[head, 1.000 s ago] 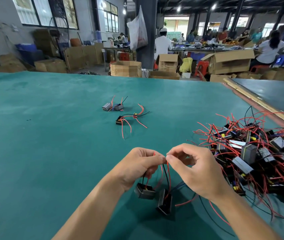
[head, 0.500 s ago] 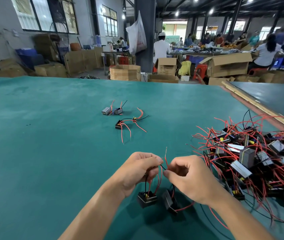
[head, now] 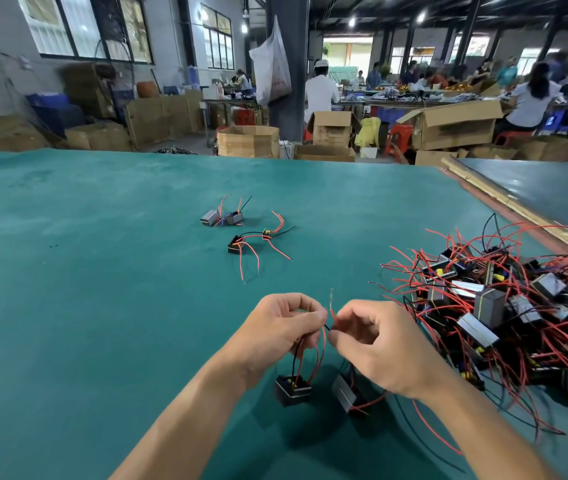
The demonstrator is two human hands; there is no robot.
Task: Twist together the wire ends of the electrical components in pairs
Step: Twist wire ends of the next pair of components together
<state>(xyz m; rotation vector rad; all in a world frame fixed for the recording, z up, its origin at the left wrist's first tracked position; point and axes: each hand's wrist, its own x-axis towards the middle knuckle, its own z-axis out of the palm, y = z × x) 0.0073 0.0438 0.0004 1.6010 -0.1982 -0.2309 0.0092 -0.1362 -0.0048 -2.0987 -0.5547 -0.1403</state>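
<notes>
Inside a big workshop, on a wide green table [head: 102, 271]. Behind its far edge, cardboard boxes [head: 448, 124], people [head: 320, 91] at work benches, and a white plastic bag [head: 272, 64] hanging on a dark pillar [head: 298, 109], red print on it too blurred to read.

Near the front edge, the left hand [head: 282, 327]: grips a bunch of red and black wires [head: 310, 355] with all fingers curled tight. Below it, on those wires, a small black block [head: 293, 389] with yellow tape on top, any lettering too small to read.

Just to the right, the right hand [head: 383, 344]: pinches a black wire [head: 326, 328] between thumb and forefinger, other fingers loosely curled, fingertips of both hands almost touching. Between the two hands, a red wire [head: 332, 306] standing up, bare tip at the top. Under the right hand, a second block [head: 346, 396] with a silvery face, tilted, more red wire trailing from it over the green surface.

Further out, towards the middle, a grey pair [head: 221, 218] of blocks side by side, and just nearer another pair [head: 251, 239] with red wires sprawling. Well off to the right, a big heap [head: 504, 306] of the same blocks, tangled in red and black wires, labels there unreadable
</notes>
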